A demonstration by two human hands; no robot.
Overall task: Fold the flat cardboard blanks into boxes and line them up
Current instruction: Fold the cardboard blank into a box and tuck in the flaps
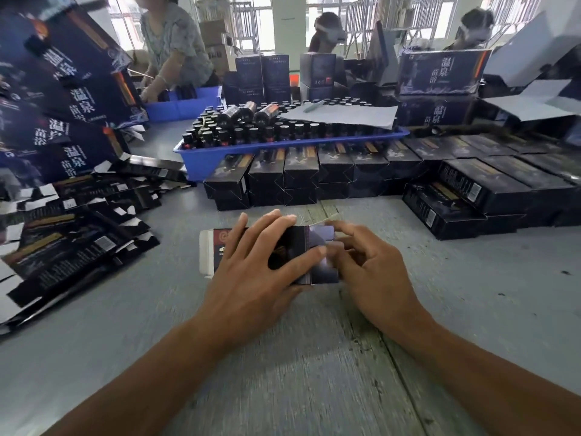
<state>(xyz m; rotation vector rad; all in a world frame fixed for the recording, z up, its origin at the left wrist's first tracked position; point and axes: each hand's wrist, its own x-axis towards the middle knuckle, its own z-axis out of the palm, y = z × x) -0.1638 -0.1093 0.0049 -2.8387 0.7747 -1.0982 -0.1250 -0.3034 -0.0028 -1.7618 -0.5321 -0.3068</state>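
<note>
A single head-worn wide-angle view looks forward and down, close over the grey wooden table (pixel 283 357), other workers far beyond.

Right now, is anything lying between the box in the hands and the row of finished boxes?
Nothing visible. Only bare table lies between the box, held by the left hand and right hand, and the row of boxes.
</note>
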